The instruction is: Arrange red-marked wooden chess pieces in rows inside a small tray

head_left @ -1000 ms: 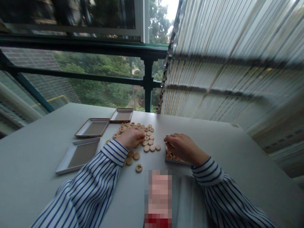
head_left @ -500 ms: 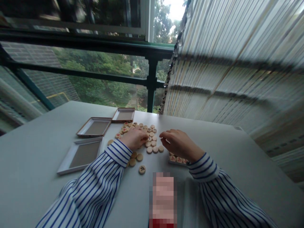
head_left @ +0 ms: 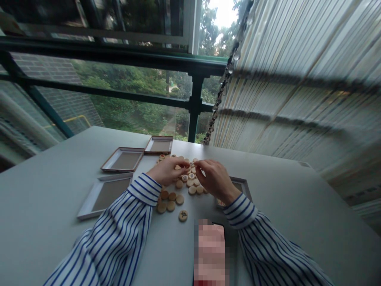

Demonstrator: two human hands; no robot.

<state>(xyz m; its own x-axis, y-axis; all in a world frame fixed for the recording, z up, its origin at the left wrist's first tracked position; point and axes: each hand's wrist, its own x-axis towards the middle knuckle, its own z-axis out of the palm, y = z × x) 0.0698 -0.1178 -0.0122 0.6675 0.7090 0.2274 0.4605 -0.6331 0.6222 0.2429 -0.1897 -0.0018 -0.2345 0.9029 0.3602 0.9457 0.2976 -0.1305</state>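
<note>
Over the pile of round wooden xiangqi pieces (head_left: 191,176), my two hands almost meet at their fingertips. My left hand (head_left: 168,170) is closed in a pinch at the back of the pile; whatever is between its fingers is too small to make out. Facing it from the right, my right hand (head_left: 216,178) is also pinched, its contents hidden. A marked piece shows between the fingertips, but I cannot tell if it is held or lies behind. Below my right wrist, a shallow box (head_left: 244,186) holding some red-marked pieces is partly covered.
Three shallow trays stand on the left: a white one (head_left: 85,202), a brown-rimmed one (head_left: 105,162) and a smaller one (head_left: 159,153) behind. A lone black-marked piece (head_left: 183,215) lies in front. A blurred pinkish object (head_left: 211,254) is nearest me. Window and string curtain (head_left: 282,79) border the white table (head_left: 276,186).
My right hand has moved left and off the box toward my left hand, uncovering more of the box. My left hand has lifted slightly from the pieces. The view has shifted a little.
</note>
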